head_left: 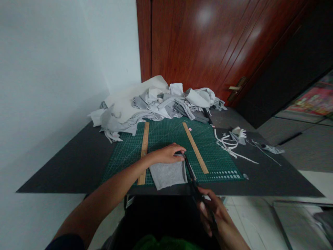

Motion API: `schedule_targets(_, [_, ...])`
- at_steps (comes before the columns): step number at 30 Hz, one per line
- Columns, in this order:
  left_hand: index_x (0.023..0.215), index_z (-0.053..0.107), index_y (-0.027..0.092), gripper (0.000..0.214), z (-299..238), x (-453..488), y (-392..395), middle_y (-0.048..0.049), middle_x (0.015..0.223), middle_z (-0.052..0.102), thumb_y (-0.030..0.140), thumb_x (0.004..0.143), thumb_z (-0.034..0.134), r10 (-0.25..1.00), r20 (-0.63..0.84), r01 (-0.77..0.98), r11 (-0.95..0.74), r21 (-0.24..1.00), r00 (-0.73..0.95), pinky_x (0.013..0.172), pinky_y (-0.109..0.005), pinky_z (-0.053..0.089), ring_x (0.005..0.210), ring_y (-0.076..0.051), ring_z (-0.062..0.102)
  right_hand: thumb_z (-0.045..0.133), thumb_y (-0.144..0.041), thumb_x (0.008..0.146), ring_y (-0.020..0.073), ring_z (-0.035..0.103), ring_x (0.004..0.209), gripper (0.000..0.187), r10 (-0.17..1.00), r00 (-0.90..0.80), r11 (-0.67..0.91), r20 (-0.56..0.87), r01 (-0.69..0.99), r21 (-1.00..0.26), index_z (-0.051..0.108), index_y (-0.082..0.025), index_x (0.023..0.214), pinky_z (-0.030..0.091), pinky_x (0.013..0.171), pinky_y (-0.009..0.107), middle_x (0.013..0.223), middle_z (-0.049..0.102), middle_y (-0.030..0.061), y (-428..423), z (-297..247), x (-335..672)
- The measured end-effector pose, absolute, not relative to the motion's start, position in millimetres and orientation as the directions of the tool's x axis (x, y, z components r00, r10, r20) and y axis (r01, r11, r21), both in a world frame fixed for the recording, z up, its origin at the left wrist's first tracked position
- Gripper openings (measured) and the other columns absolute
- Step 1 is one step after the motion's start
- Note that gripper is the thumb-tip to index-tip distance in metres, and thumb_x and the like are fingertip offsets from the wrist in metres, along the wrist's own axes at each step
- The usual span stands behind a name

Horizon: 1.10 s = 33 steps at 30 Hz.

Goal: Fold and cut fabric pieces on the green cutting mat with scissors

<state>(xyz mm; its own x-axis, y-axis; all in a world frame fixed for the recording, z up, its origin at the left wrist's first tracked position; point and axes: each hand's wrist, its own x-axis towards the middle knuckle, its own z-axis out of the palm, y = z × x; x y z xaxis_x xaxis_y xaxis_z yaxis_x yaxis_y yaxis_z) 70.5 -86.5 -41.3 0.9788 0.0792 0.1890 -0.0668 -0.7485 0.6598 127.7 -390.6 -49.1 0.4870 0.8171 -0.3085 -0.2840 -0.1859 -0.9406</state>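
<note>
my right grip (pixel 213 213) is closed around the handles of the scissors (pixel 191 177), low and close to my body, off the near edge of the worktop (pixel 78 163). from there the dark blades run away from me and lean a little left. their long axis follows the right edge of the grey cloth (pixel 166 175), and the tip ends at the cloth's far right corner. i cannot tell whether the blades are apart or together.

my left grip (pixel 168 154) is ahead and to the left of the right one. its fingers are together and bent down onto the far edge of the cloth, with the fingertips right at the scissor tip. i cannot tell whether it pinches the cloth or only presses it flat. the left grip is the one touching the cloth, and the right reaches it only through the blades.

the cloth lies flat on the near edge of the green mat (pixel 166 133), just left of the blades. a wooden ruler (pixel 144 146) lies left of my left grip and a second ruler (pixel 195 147) lies right of the blades, both running near to far. further right, thin white strips (pixel 229 144) are scattered on the worktop. beyond the mat is a heap of grey and white cloth (pixel 156 102), against a white wall and a dark red door (pixel 203 45).
</note>
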Motion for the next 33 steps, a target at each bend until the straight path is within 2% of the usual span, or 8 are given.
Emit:
schedule_targets(4, [0.137,0.056,0.018,0.053,-43,69,-89,-0.0107,0.123,0.064,0.031,0.087,0.068,0.147,0.205,-0.012,-0.785,0.620,0.968,0.103,-0.039,0.043,0.115,-0.025,0.056,0.077,-0.063,0.080,0.0027,0.032,0.043,0.064,0.829,0.463,-0.193,-0.312,-0.286,-0.939,0.055,-0.025,0.127,0.030,0.037,0.014,0.067,0.047,-0.0092,-389,-49,128])
schedule_targets(8, [0.110,0.069,0.021,0.031,-42,66,-88,-0.0087,0.124,0.060,0.031,0.081,0.075,0.125,0.236,-0.018,-0.851,0.525,0.964,0.104,-0.042,0.038,0.116,-0.027,0.052,0.076,-0.063,0.080,0.0023,0.033,0.043,0.063,0.823,0.482,-0.163,-0.300,-0.306,-0.938,0.055,-0.025,0.126,0.029,0.037,0.013,0.068,0.048,-0.0085,-390,-49,127])
schedule_targets(11, [0.100,0.066,0.019,0.024,-40,66,-85,-0.0068,0.115,0.060,0.032,0.082,0.074,0.097,0.205,-0.043,-0.809,0.586,0.974,0.101,-0.039,0.038,0.109,-0.025,0.053,0.076,-0.064,0.079,0.0020,0.032,0.041,0.064,0.857,0.438,-0.130,-0.270,-0.323,-0.938,0.055,-0.026,0.126,0.029,0.036,0.014,0.067,0.048,-0.0086,-392,-49,128])
schedule_targets(18, [0.096,0.060,0.017,0.034,-28,67,-75,0.0013,0.085,0.058,0.048,0.085,0.069,0.059,0.005,0.014,-0.314,0.949,0.998,0.073,-0.026,0.040,0.079,-0.014,0.052,0.074,-0.067,0.080,-0.0002,0.028,0.039,0.063,0.888,0.381,-0.134,-0.258,-0.324,-0.937,0.054,-0.028,0.126,0.028,0.036,0.013,0.066,0.048,-0.0092,-397,-49,130])
schedule_targets(22, [0.098,0.066,0.017,0.035,-29,69,-72,-0.0012,0.091,0.064,0.050,0.086,0.070,0.132,-0.076,0.099,-0.183,0.978,0.988,0.077,-0.026,0.041,0.084,-0.014,0.056,0.074,-0.067,0.080,-0.0001,0.030,0.039,0.063,0.885,0.381,-0.135,-0.266,-0.336,-0.932,0.054,-0.027,0.125,0.029,0.036,0.013,0.068,0.049,-0.0089,-399,-48,127])
schedule_targets(27, [0.111,0.062,0.016,0.048,-40,71,-71,0.0035,0.077,0.059,0.040,0.075,0.082,0.210,-0.094,0.102,-0.027,0.994,0.973,0.062,-0.023,0.036,0.065,-0.009,0.050,0.075,-0.070,0.077,0.0003,0.030,0.039,0.069,0.891,0.363,-0.110,-0.272,-0.410,-0.906,0.053,-0.027,0.127,0.029,0.035,0.013,0.069,0.050,-0.0090,-403,-61,128])
schedule_targets(30, [0.114,0.058,0.016,0.050,-47,74,-70,0.0058,0.075,0.055,0.028,0.072,0.081,0.203,-0.026,0.039,-0.062,0.997,0.979,0.063,-0.023,0.037,0.066,-0.009,0.049,0.075,-0.070,0.077,0.0006,0.028,0.038,0.070,0.912,0.307,-0.134,-0.272,-0.405,-0.905,0.051,-0.028,0.128,0.030,0.034,0.014,0.067,0.050,-0.0095,-408,-72,130])
schedule_targets(33, [0.109,0.058,0.017,0.039,-54,78,-73,0.0069,0.073,0.050,0.017,0.073,0.073,0.302,0.059,0.031,-0.286,0.958,0.952,0.062,-0.023,0.035,0.065,-0.010,0.047,0.076,-0.065,0.080,0.0007,0.029,0.038,0.066,0.903,0.307,-0.171,-0.301,-0.386,-0.906,0.050,-0.027,0.128,0.030,0.035,0.013,0.064,0.049,-0.0104,-410,-76,129])
